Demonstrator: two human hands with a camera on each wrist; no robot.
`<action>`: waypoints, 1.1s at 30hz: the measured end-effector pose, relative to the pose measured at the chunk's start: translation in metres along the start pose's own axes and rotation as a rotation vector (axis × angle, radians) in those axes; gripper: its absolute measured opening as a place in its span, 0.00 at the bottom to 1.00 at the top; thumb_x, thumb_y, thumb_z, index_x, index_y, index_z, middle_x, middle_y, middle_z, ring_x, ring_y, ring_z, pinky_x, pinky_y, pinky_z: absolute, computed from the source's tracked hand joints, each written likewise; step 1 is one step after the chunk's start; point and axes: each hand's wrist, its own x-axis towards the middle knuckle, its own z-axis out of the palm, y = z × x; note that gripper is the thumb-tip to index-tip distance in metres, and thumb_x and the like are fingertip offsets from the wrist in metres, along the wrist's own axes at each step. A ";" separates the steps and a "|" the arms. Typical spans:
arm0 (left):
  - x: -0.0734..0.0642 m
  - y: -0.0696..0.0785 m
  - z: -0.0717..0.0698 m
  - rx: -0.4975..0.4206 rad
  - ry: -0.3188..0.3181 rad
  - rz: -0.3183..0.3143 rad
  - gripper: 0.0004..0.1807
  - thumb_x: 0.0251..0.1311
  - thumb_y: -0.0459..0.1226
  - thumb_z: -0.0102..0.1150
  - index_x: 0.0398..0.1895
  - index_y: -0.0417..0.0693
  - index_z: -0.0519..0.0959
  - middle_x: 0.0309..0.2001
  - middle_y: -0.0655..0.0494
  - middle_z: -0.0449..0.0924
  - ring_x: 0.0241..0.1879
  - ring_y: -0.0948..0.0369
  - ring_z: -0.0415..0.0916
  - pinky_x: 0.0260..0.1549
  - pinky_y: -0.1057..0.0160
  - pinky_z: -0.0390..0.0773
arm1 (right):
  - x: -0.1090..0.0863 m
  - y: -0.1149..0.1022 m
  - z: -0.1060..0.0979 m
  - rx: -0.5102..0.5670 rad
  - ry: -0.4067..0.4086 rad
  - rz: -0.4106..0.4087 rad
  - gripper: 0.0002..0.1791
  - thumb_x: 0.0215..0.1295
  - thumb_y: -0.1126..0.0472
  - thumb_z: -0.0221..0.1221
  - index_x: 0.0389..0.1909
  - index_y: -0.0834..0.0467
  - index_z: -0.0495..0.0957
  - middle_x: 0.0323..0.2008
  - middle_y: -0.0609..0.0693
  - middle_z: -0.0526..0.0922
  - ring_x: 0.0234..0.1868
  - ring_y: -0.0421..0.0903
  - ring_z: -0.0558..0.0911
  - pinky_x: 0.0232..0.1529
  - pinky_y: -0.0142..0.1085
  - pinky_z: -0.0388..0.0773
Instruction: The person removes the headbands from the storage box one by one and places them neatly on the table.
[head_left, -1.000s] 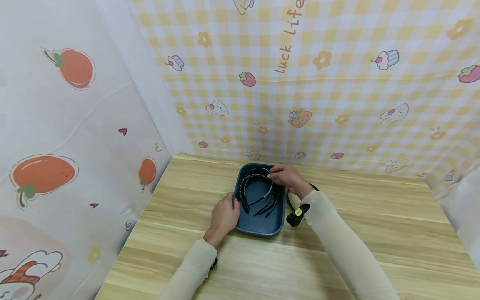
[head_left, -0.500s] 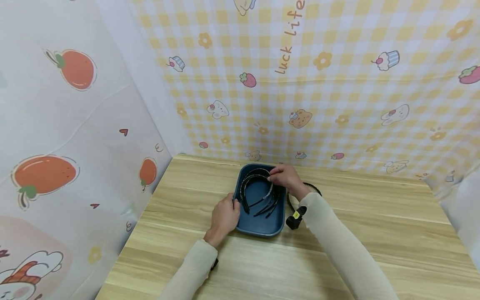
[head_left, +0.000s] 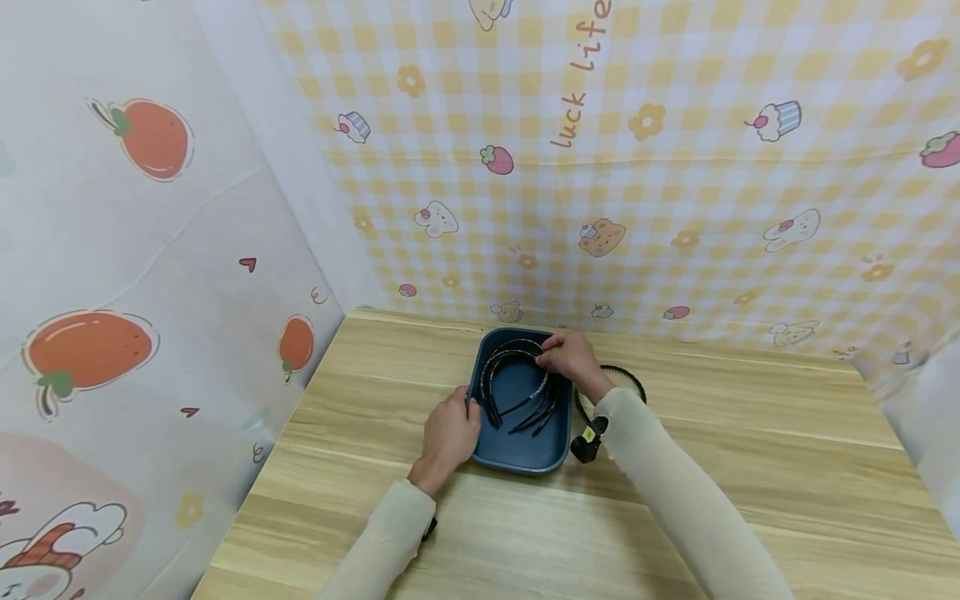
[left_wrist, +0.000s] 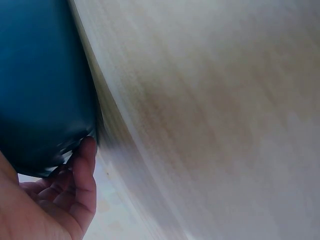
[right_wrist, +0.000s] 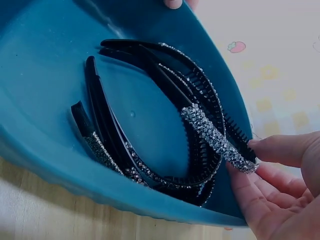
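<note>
A dark blue rectangular bin [head_left: 517, 458] stands on the table with several black headbands [head_left: 491, 367] inside, some edged with sparkly stones. My left hand [head_left: 452, 425] grips the bin's left side; in the left wrist view its fingers [left_wrist: 85, 185] curl against the outer wall. Over the far right corner, my right hand [head_left: 570, 357] pinches a headband covered in silver rhinestones [right_wrist: 215, 132] between thumb and fingers. In the right wrist view that headband lies across the others, its stone-covered part at the fingertips.
Another black toothed headband [head_left: 633, 379] lies on the wooden table [head_left: 750, 433] just right of the bin, partly hidden by the right forearm. A yellow checked cloth [head_left: 675, 183] hangs behind the table, and a white printed one [head_left: 210, 225] on the left.
My right wrist has shifted slightly left, showing more of the headband on the table. The left hand and bin have stayed in place.
</note>
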 end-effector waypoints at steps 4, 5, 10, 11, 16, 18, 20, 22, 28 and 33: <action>0.000 0.000 0.000 0.002 -0.001 0.003 0.19 0.73 0.39 0.45 0.59 0.41 0.77 0.30 0.54 0.79 0.21 0.63 0.71 0.19 0.63 0.70 | 0.000 0.000 0.000 -0.012 0.014 -0.010 0.15 0.62 0.69 0.64 0.49 0.69 0.81 0.52 0.63 0.80 0.42 0.52 0.86 0.45 0.41 0.82; 0.000 0.000 0.000 0.003 0.000 0.004 0.19 0.73 0.39 0.45 0.59 0.41 0.77 0.30 0.54 0.79 0.21 0.63 0.71 0.20 0.63 0.70 | 0.000 0.000 -0.001 -0.013 0.018 -0.012 0.14 0.62 0.69 0.64 0.48 0.69 0.81 0.52 0.63 0.80 0.41 0.53 0.86 0.45 0.41 0.83; 0.000 0.001 0.000 0.008 0.005 0.008 0.19 0.73 0.39 0.45 0.59 0.41 0.77 0.30 0.54 0.80 0.21 0.63 0.71 0.20 0.62 0.70 | 0.000 0.000 -0.006 -0.008 0.028 -0.010 0.15 0.62 0.68 0.64 0.49 0.68 0.81 0.50 0.62 0.82 0.43 0.56 0.85 0.45 0.42 0.82; 0.000 0.001 0.000 0.009 0.006 0.008 0.19 0.73 0.39 0.45 0.59 0.41 0.77 0.30 0.54 0.80 0.21 0.63 0.71 0.20 0.62 0.71 | 0.000 0.000 -0.007 -0.008 0.025 -0.009 0.15 0.62 0.67 0.64 0.50 0.67 0.81 0.51 0.62 0.82 0.43 0.57 0.85 0.46 0.43 0.82; -0.001 0.000 0.000 0.016 0.009 0.009 0.19 0.73 0.39 0.45 0.59 0.42 0.77 0.29 0.54 0.79 0.21 0.63 0.71 0.20 0.62 0.71 | 0.000 0.001 -0.011 -0.002 0.011 -0.006 0.16 0.64 0.67 0.63 0.52 0.67 0.80 0.55 0.62 0.79 0.45 0.56 0.85 0.48 0.44 0.82; -0.001 0.000 0.000 0.017 0.007 0.008 0.19 0.73 0.39 0.45 0.59 0.42 0.77 0.29 0.55 0.78 0.21 0.63 0.70 0.20 0.62 0.70 | -0.001 0.001 -0.012 0.007 0.011 -0.005 0.16 0.64 0.67 0.62 0.52 0.67 0.80 0.56 0.62 0.79 0.45 0.56 0.85 0.48 0.43 0.82; -0.001 0.000 0.000 0.015 0.003 0.007 0.19 0.73 0.39 0.45 0.59 0.41 0.77 0.28 0.55 0.77 0.20 0.63 0.70 0.19 0.62 0.69 | -0.001 0.001 -0.012 0.018 0.012 -0.002 0.16 0.65 0.67 0.62 0.52 0.67 0.79 0.55 0.62 0.80 0.45 0.56 0.85 0.48 0.43 0.82; -0.001 0.000 0.000 0.014 0.000 0.004 0.19 0.73 0.39 0.45 0.60 0.42 0.77 0.27 0.56 0.77 0.20 0.63 0.70 0.19 0.62 0.69 | -0.001 0.001 -0.012 0.025 0.014 -0.002 0.16 0.65 0.67 0.62 0.53 0.67 0.79 0.54 0.62 0.81 0.46 0.57 0.85 0.48 0.42 0.82; -0.001 0.000 0.000 0.021 0.002 0.007 0.19 0.73 0.40 0.45 0.59 0.42 0.77 0.31 0.54 0.80 0.22 0.62 0.72 0.22 0.61 0.72 | -0.001 0.002 -0.014 0.046 0.021 -0.034 0.18 0.65 0.68 0.61 0.55 0.67 0.78 0.52 0.63 0.82 0.47 0.56 0.84 0.48 0.42 0.82; 0.000 0.000 0.000 0.017 -0.001 0.011 0.19 0.73 0.39 0.44 0.59 0.42 0.77 0.30 0.55 0.79 0.22 0.63 0.72 0.22 0.61 0.72 | -0.001 0.001 -0.015 0.061 0.047 -0.073 0.18 0.66 0.68 0.61 0.56 0.67 0.78 0.50 0.64 0.82 0.49 0.57 0.84 0.48 0.41 0.82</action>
